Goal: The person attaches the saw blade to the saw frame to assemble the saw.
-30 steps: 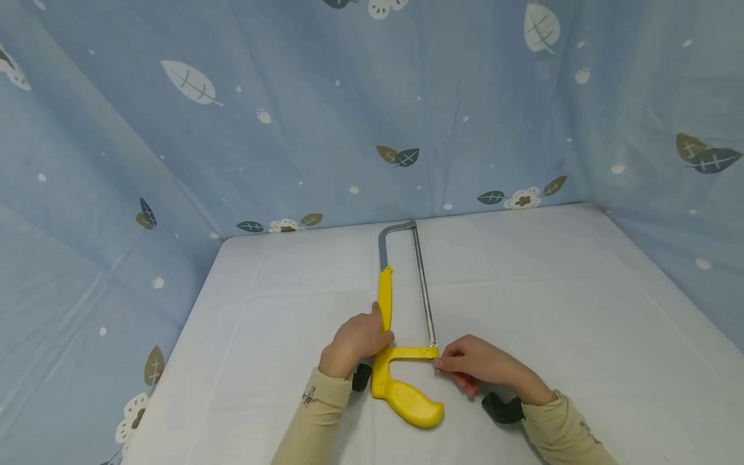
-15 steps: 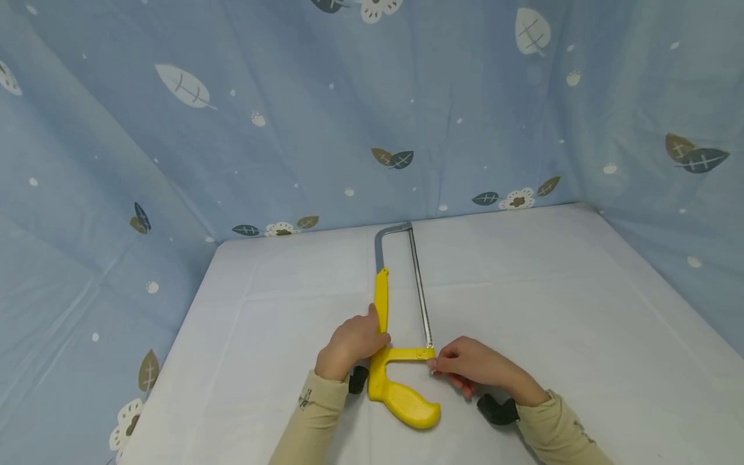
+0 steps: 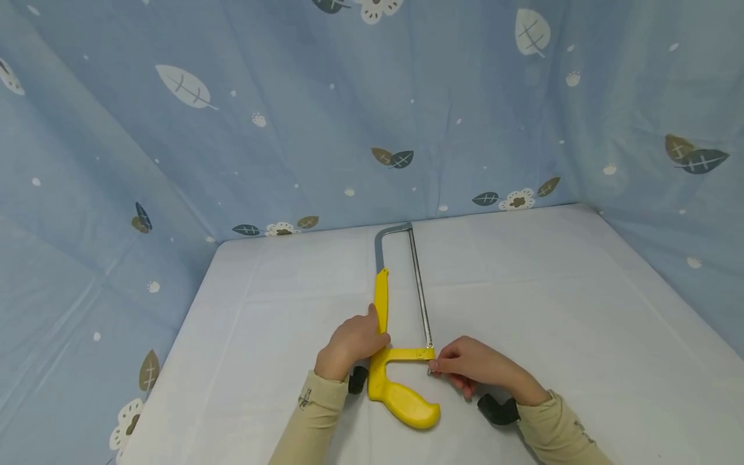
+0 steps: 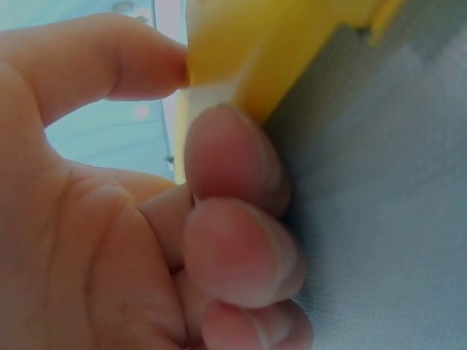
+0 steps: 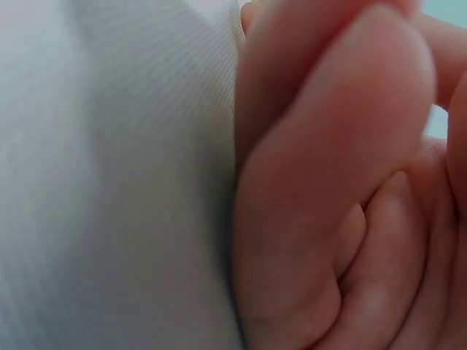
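Observation:
A hacksaw (image 3: 380, 297) with a yellow handle and grey front bow lies flat on the white cloth, its bow toward the back. Its thin blade (image 3: 420, 284) runs along the right side. My left hand (image 3: 351, 342) holds the yellow frame just above the handle; the left wrist view shows thumb and fingertips on the yellow part (image 4: 241, 51). At the blade's near end my right hand (image 3: 476, 361) pinches a small silver wing nut (image 3: 430, 371), mostly covered by the fingertips. In the right wrist view, curled fingers (image 5: 328, 160) rest close along the cloth and hide the nut.
White cloth (image 3: 552, 290) covers the table. Blue patterned curtains (image 3: 325, 129) hang close behind it and at both sides. A black wrist device (image 3: 498, 409) sits under the right wrist, and another black wrist device (image 3: 358, 380) is beside the left.
The whole view shifts slightly, then holds steady. The left hand and hacksaw stay put. The right fingertips shift a little at the wing nut, and more of its silver end shows now.

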The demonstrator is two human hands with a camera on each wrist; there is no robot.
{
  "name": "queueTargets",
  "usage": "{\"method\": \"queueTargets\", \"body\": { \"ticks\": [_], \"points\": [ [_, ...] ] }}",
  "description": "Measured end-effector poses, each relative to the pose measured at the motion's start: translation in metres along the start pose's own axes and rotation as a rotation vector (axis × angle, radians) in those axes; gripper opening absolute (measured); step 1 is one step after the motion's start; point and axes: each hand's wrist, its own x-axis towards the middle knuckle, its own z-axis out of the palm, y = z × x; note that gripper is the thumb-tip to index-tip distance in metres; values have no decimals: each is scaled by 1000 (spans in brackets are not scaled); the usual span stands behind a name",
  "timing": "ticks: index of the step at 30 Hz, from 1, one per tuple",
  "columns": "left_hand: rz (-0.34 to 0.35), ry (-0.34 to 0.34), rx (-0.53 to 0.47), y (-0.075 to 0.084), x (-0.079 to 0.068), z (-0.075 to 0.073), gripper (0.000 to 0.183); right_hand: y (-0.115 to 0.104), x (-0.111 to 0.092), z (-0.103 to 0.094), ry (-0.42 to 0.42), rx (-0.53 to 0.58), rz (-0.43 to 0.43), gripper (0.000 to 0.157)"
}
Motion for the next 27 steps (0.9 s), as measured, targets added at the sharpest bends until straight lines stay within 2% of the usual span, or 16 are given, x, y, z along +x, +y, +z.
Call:
{"method": "queueTargets", "body": {
  "ticks": [14, 27],
  "points": [
    [-3, 3, -2, 1, -1, -1, 73, -3, -2, -1, 11, 47, -25, 29],
    [-2, -1, -5, -1, 1, 1, 74, -2, -4, 0, 4, 36, -6, 33]
  ]
}}
